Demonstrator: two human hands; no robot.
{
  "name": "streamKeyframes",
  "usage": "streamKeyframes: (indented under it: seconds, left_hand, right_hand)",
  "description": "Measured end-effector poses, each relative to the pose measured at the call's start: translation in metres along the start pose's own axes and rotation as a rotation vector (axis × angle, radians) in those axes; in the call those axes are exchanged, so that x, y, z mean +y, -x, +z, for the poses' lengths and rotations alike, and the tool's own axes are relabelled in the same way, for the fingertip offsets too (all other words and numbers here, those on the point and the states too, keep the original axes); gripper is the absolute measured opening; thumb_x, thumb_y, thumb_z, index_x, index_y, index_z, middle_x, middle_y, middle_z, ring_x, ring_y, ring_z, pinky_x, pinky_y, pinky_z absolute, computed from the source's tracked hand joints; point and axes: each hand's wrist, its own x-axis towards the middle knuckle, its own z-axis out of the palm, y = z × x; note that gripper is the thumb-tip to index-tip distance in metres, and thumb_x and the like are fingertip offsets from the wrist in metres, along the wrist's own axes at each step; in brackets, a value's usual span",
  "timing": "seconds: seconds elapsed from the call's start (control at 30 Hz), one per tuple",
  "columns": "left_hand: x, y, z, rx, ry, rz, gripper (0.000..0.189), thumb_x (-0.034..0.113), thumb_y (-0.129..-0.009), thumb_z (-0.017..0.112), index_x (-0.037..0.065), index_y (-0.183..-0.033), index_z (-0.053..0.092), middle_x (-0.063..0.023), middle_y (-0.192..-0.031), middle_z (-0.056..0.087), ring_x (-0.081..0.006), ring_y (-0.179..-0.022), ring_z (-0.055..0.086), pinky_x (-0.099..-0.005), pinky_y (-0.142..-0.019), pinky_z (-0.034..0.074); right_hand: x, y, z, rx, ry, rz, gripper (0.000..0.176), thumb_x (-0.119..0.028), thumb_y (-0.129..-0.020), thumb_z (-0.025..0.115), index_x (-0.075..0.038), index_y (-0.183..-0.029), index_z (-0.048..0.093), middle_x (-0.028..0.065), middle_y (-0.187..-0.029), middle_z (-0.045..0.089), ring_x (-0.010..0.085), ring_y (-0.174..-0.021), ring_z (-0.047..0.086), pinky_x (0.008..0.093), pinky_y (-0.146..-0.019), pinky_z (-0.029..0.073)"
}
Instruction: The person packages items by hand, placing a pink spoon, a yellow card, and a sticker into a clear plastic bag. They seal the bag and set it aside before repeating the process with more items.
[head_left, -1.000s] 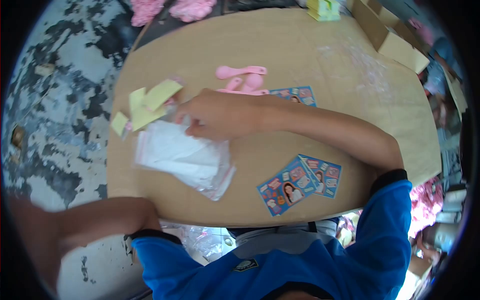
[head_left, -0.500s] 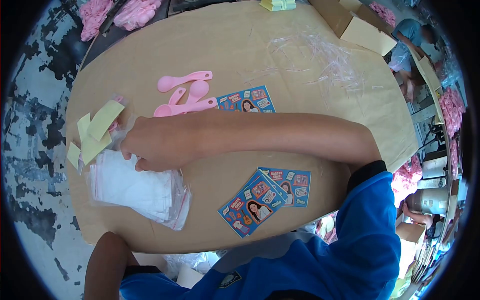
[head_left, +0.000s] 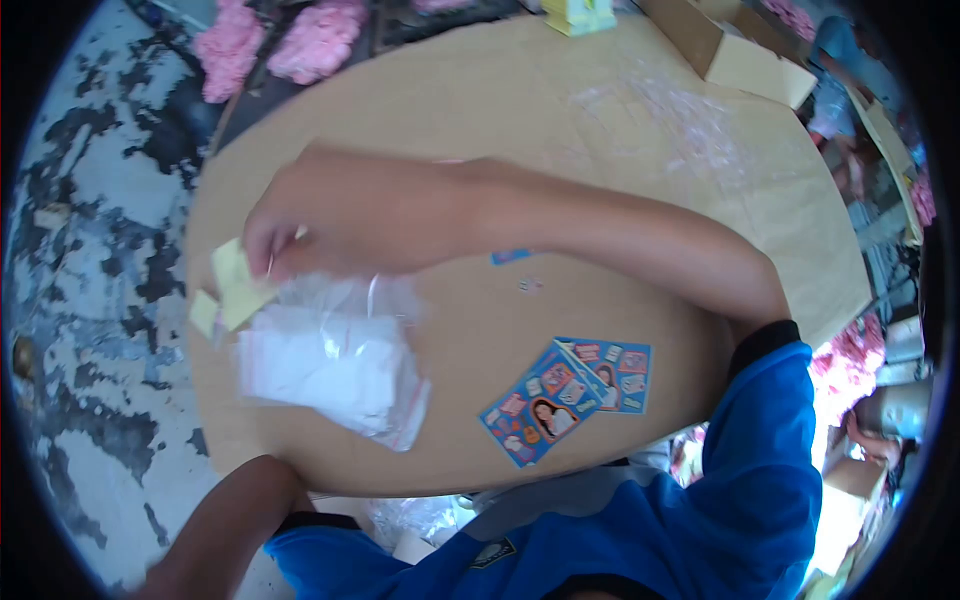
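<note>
My right hand (head_left: 340, 215) is blurred above the left part of the table, its fingers pinched together. Clear plastic film (head_left: 370, 298), seemingly a bag in its grip, shows just under the palm. Beneath lies a stack of white packets in clear bags (head_left: 330, 375). Yellow paper slips (head_left: 238, 290) lie beside the fingertips. Two groups of blue printed cards overlap, the front ones (head_left: 540, 410) tilted over others (head_left: 628, 380). Another blue card (head_left: 510, 257) is mostly covered by my right forearm. The pink spoons are hidden behind that arm. Only my left arm shows at lower left, without its hand.
Brown paper covers the rounded table (head_left: 480, 90). Clear plastic scraps (head_left: 700, 130) lie at back right near an open cardboard box (head_left: 760, 65). A yellow bundle (head_left: 580, 15) sits at the back edge. Pink bundles (head_left: 318, 42) are beyond it. Another person (head_left: 850, 70) is at far right.
My right hand has lifted up from the white packets, and clear film now shows under it. The spoons have become covered by my arm. The whole view has shifted, with the table further right.
</note>
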Motion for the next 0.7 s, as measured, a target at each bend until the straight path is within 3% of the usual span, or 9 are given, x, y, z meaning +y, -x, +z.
streamKeyframes:
  seconds: [0.03, 0.07, 0.13, 0.17, 0.27, 0.33, 0.47, 0.53, 0.7]
  left_hand:
    - [-0.004, -0.004, -0.012, 0.127, -0.105, -0.13, 0.045, 0.043, -0.102, 0.037, 0.016, -0.136, 0.049, -0.0045, -0.137, 0.051, -0.0185, -0.126, 0.044, -0.0426, -0.109, 0.028]
    - [-0.014, -0.007, -0.026, -0.031, -0.395, -0.272, 0.053, 0.051, -0.099, 0.037, 0.019, -0.141, 0.043, -0.0002, -0.149, 0.038, -0.0178, -0.135, 0.031, -0.0443, -0.112, 0.024]
    - [-0.033, -0.002, -0.026, 0.165, 0.002, -0.545, 0.047, 0.036, -0.099, 0.031, -0.003, -0.104, 0.057, -0.0196, -0.1, 0.063, -0.0289, -0.085, 0.059, -0.0407, -0.079, 0.048]
    - [-0.046, 0.01, -0.027, 0.118, 0.102, -0.726, 0.051, 0.04, -0.098, 0.033, -0.004, -0.109, 0.055, -0.0194, -0.106, 0.061, -0.0294, -0.091, 0.058, -0.0403, -0.084, 0.046]
    - [-0.048, 0.072, -0.03, -0.545, 0.371, -1.245, 0.067, 0.053, -0.094, 0.039, -0.006, -0.124, 0.049, -0.0186, -0.123, 0.056, -0.0309, -0.109, 0.055, -0.0391, -0.097, 0.04]
    - [-0.037, 0.109, -0.013, -0.631, 0.597, -1.488, 0.082, 0.062, -0.092, 0.044, -0.008, -0.134, 0.044, -0.0181, -0.134, 0.052, -0.032, -0.122, 0.053, -0.0383, -0.107, 0.036]
    - [-0.031, 0.151, 0.015, -0.049, 0.678, -1.868, 0.069, 0.049, -0.1, 0.035, -0.009, -0.138, 0.035, -0.0247, -0.132, 0.05, -0.0328, -0.125, 0.049, -0.046, -0.108, 0.038]
    - [-0.028, 0.155, 0.022, 0.054, 0.532, -1.895, 0.06, 0.039, -0.103, 0.034, -0.008, -0.139, 0.032, -0.0256, -0.129, 0.052, -0.0325, -0.123, 0.052, -0.0453, -0.107, 0.041]
    - [-0.03, 0.152, 0.01, 0.326, 0.472, -1.878, 0.044, 0.021, -0.103, 0.04, -0.005, -0.137, 0.035, -0.0281, -0.126, 0.053, -0.0325, -0.116, 0.057, -0.0431, -0.099, 0.049]
  right_hand:
    - [-0.001, -0.006, -0.014, 0.077, -0.022, -0.049, 0.019, -0.012, -0.086, 0.065, 0.001, -0.099, 0.068, 0.01, -0.084, 0.07, 0.0205, -0.074, 0.066, 0.0336, -0.065, 0.051]
    - [-0.01, -0.013, -0.028, 0.148, -0.046, -0.101, 0.018, -0.012, -0.087, 0.065, 0.001, -0.1, 0.068, 0.0078, -0.082, 0.069, 0.0154, -0.069, 0.065, 0.0308, -0.059, 0.05]
    - [-0.043, -0.016, -0.061, 0.214, -0.152, 0.147, 0.016, -0.009, -0.087, 0.063, 0.0, -0.099, 0.069, 0.0078, -0.079, 0.069, 0.0104, -0.065, 0.063, 0.0273, -0.056, 0.051]
    - [-0.054, -0.014, -0.071, 0.233, -0.178, 0.172, 0.016, -0.009, -0.088, 0.062, 0.0, -0.1, 0.068, 0.0067, -0.079, 0.068, 0.0089, -0.063, 0.06, 0.026, -0.054, 0.049]
    - [-0.079, 0.001, -0.087, 0.294, -0.247, 0.264, 0.017, -0.011, -0.091, 0.061, -0.001, -0.105, 0.065, 0.0026, -0.078, 0.065, 0.0044, -0.057, 0.054, 0.0217, -0.047, 0.044]
    - [-0.081, 0.019, -0.082, 0.309, -0.313, 0.308, 0.017, -0.013, -0.094, 0.062, -0.004, -0.108, 0.062, -0.0014, -0.078, 0.063, 0.0016, -0.054, 0.051, 0.0184, -0.043, 0.039]
    - [-0.064, 0.058, -0.063, 0.186, -0.379, 0.494, 0.02, -0.013, -0.093, 0.062, -0.003, -0.11, 0.057, -0.0003, -0.083, 0.065, 0.0032, -0.059, 0.055, 0.0184, -0.046, 0.042]
    - [-0.049, 0.075, -0.055, 0.149, -0.355, 0.535, 0.025, -0.014, -0.092, 0.064, -0.003, -0.112, 0.055, 0.0012, -0.084, 0.066, 0.006, -0.061, 0.057, 0.0199, -0.048, 0.045]
    - [0.001, 0.131, -0.068, -0.238, 0.477, 0.436, 0.051, -0.026, -0.081, 0.075, 0.0, -0.117, 0.052, 0.0115, -0.09, 0.064, 0.0246, -0.079, 0.062, 0.0352, -0.071, 0.05]
